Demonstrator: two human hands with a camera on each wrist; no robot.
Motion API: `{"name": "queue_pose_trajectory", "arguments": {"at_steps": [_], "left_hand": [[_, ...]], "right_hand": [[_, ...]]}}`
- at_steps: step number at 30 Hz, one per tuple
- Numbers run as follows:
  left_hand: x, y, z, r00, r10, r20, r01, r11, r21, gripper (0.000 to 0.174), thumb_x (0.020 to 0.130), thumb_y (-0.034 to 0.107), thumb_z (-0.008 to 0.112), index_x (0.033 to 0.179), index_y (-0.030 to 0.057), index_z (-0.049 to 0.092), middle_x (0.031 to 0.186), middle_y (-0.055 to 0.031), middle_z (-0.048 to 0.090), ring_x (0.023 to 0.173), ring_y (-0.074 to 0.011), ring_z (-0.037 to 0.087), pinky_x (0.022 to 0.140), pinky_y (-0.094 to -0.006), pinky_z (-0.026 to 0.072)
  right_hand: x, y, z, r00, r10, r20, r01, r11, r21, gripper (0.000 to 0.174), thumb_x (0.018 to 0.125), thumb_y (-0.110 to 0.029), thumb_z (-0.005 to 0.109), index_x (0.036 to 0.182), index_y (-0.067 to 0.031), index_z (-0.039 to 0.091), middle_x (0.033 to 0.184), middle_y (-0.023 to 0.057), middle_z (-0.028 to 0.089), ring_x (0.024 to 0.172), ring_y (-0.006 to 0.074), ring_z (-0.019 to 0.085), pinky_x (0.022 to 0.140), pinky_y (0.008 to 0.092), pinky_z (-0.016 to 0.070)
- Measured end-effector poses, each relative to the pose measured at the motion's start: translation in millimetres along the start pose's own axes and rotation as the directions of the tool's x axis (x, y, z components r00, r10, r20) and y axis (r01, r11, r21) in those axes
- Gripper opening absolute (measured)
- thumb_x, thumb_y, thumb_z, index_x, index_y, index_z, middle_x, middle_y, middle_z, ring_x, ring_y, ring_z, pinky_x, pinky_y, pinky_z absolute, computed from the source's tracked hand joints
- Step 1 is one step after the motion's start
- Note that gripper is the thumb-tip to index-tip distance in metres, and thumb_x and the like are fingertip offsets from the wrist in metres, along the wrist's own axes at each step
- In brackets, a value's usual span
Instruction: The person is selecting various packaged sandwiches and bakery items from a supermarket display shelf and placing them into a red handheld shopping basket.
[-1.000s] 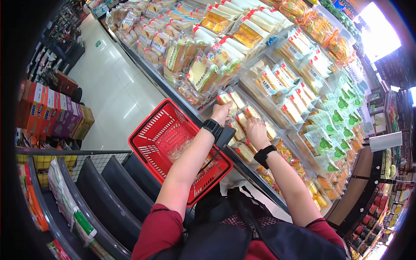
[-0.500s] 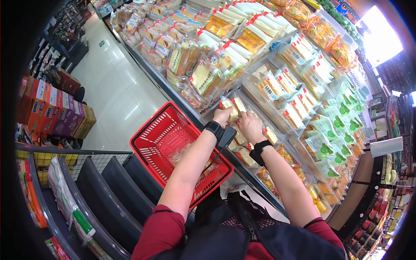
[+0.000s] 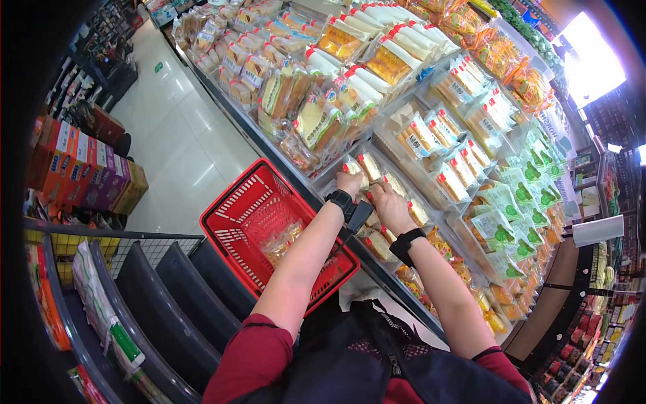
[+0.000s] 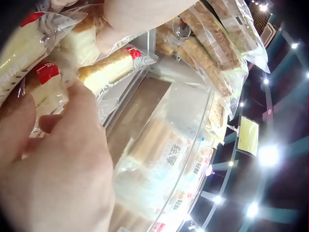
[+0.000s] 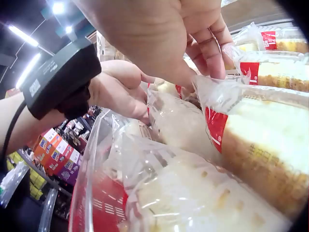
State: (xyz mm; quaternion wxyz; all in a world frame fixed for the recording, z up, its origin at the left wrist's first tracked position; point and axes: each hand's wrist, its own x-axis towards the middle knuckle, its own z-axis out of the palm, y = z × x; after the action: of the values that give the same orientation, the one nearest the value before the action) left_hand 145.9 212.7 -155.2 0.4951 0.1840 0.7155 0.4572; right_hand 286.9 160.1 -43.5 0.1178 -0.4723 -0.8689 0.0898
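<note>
My left hand (image 3: 350, 183) reaches into a clear bin of wrapped cream-coloured breads with red labels. Thumb and fingers of that left hand (image 4: 137, 19) hold a wrapped bread (image 4: 82, 44) in the left wrist view. Close beside it on the right, my right hand (image 3: 392, 207) is over the same bin. Seen from the left wrist, the right hand (image 4: 65, 162) has its fingers bent around a red-labelled pack (image 4: 48, 87). In the right wrist view, the right hand's (image 5: 159, 38) fingertips meet a clear wrapper end (image 5: 210, 87); their exact contact is partly hidden.
A red basket (image 3: 214, 214) with some wrapped items inside stands left of the display. More packaged breads (image 3: 316, 121) lie beyond the bin, and green-printed packs (image 3: 501, 225) lie to its right. A dark rack (image 3: 151, 289) stands at lower left, with stacked boxes (image 3: 84, 168) behind it.
My right hand has come left beside the left hand, then shifted slightly back toward the body. The left hand has moved only slightly, and more of the basket's wrapped items shows.
</note>
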Motion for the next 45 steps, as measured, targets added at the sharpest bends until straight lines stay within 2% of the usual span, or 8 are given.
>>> {"name": "queue_pose_trajectory", "arguments": {"at_steps": [7,11,14,17,23,31,39,45], "left_hand": [[-93,77,-72,0.852,0.129,0.507,-0.04,0.982,-0.183,0.053,0.084,0.019,0.063,0.125,-0.007,0.042,0.109,-0.0151,0.06,0.093,-0.0206,0.059,0.081,-0.0333,0.0471],[-148,86,-147,0.881,0.353,0.315,-0.266,0.92,-0.287,0.043,0.09,0.022,0.058,0.126,0.0014,0.047,0.11,-0.0104,0.06,0.102,-0.0157,0.056,0.087,-0.0291,0.0462],[-141,24,-220,0.967,0.125,0.222,-0.059,0.957,-0.284,0.029,0.093,0.019,0.053,0.117,0.003,0.056,0.104,-0.0084,0.064,0.09,-0.015,0.062,0.083,-0.0277,0.0495],[-95,-109,-258,1.0,0.004,-0.019,-0.004,1.0,0.023,0.028,0.09,0.019,0.056,0.111,0.0004,0.059,0.104,-0.0118,0.065,0.094,-0.0202,0.063,0.082,-0.0318,0.0504],[-86,-194,-214,0.99,-0.044,0.132,-0.059,0.728,0.684,0.044,0.075,0.029,0.068,0.106,-0.0017,0.061,0.1,-0.0226,0.064,0.097,-0.0332,0.062,0.087,-0.0367,0.0478],[-85,-218,-172,0.968,-0.172,0.184,-0.112,0.358,0.927,0.055,0.081,0.022,0.055,0.131,0.0021,0.042,0.138,-0.0165,0.04,0.128,-0.0328,0.038,0.104,-0.0428,0.0327],[-79,-219,-161,0.959,-0.137,0.25,-0.243,0.062,0.968,0.064,0.076,0.034,0.067,0.127,0.0041,0.045,0.125,-0.0134,0.048,0.117,-0.0325,0.045,0.094,-0.0422,0.0412],[-98,-222,-157,0.933,-0.247,0.261,-0.105,0.507,0.856,0.059,0.075,0.022,0.067,0.123,0.001,0.04,0.117,-0.0246,0.056,0.109,-0.0379,0.055,0.09,-0.0448,0.0453]], "right_hand": [[-40,-7,-70,0.992,-0.046,-0.121,0.073,0.972,0.223,0.049,0.071,-0.007,0.067,0.118,-0.0037,0.052,0.093,0.0184,0.055,0.09,0.0345,0.055,0.076,0.0437,0.0449],[-91,12,-115,0.99,0.11,-0.088,-0.083,0.96,0.268,0.036,0.079,-0.007,0.065,0.113,-0.0013,0.056,0.103,0.0179,0.058,0.097,0.0348,0.055,0.084,0.0403,0.0447],[-139,10,-141,0.963,0.256,-0.085,-0.231,0.945,0.231,0.03,0.081,-0.004,0.063,0.111,-0.0016,0.057,0.099,0.0156,0.06,0.094,0.029,0.058,0.081,0.036,0.0464],[-177,3,-150,0.928,0.361,-0.097,-0.334,0.916,0.221,0.026,0.083,-0.004,0.06,0.109,-0.0017,0.058,0.095,0.0141,0.061,0.09,0.0281,0.059,0.078,0.0357,0.0467],[-201,0,-148,0.925,0.38,-0.027,-0.371,0.913,0.168,0.02,0.084,-0.003,0.059,0.104,-0.002,0.06,0.094,0.0138,0.061,0.089,0.0288,0.059,0.078,0.0365,0.0466],[-230,-2,-157,0.89,0.455,0.013,-0.453,0.882,0.128,0.015,0.084,-0.003,0.06,0.098,-0.0006,0.061,0.094,0.0132,0.062,0.088,0.0283,0.059,0.078,0.0356,0.0459],[-245,6,-160,0.865,0.501,-0.007,-0.498,0.86,0.112,0.015,0.084,-0.004,0.06,0.099,-0.0007,0.061,0.09,0.0126,0.064,0.085,0.0256,0.062,0.076,0.034,0.0481],[-246,7,-159,0.867,0.498,-0.014,-0.493,0.861,0.123,0.014,0.084,-0.005,0.061,0.098,-0.0012,0.062,0.09,0.012,0.065,0.082,0.0235,0.064,0.075,0.0329,0.0489]]}}
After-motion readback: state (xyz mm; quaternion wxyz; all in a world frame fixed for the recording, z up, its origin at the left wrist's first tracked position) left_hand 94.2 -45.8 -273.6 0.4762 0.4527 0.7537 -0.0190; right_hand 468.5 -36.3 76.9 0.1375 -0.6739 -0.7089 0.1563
